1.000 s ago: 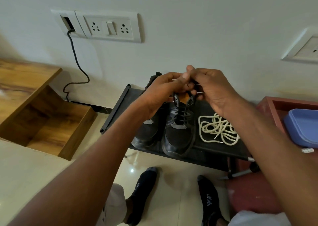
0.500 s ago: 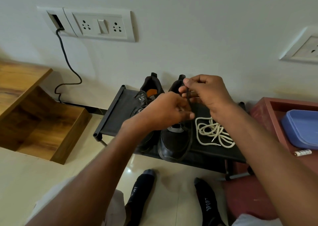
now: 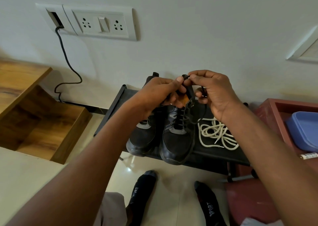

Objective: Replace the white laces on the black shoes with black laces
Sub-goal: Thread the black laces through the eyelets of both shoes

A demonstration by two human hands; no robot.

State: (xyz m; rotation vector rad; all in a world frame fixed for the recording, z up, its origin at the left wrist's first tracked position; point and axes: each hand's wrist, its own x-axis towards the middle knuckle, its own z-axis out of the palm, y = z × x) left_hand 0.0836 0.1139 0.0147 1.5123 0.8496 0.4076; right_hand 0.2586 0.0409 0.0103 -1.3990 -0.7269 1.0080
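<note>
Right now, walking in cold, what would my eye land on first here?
First, the two hands, left hand and right hand, meeting above the black shoes and pinching a black lace between them. Next, the pale tangle of white laces lying loose on the dark rack, just right of the shoes. Then the big wall socket up left, with a cable trailing down from it.

Wall socket panel with black cable; wooden shelf left; blue lid right.
</note>
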